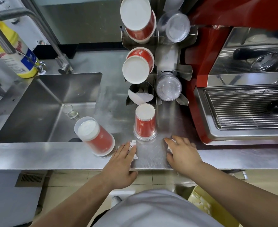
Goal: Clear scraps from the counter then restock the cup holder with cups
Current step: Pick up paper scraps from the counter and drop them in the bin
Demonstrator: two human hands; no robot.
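Scrap clearing in hand: left hand (124,155) lies flat, fingers straight, on white scraps (133,144) at the desk (53,158) front; right hand (181,152) covers more, grip unclear. Two cup stacks (145,122) stand beside, holder (167,59) behind. Next, judged: sweep scraps off the edge.

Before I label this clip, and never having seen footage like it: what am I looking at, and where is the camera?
There is no machine: a person wears a camera on the head, looking down at their own two hands. They stand at a steel counter. The left hand lies flat beside white paper scraps, touching them. The right hand rests over more scraps; neither hand clearly grips anything. Two stacks of red cups in clear sleeves stand upside down on the counter. Behind them is the cup holder, part filled. A sink is at left, a coffee machine at right.
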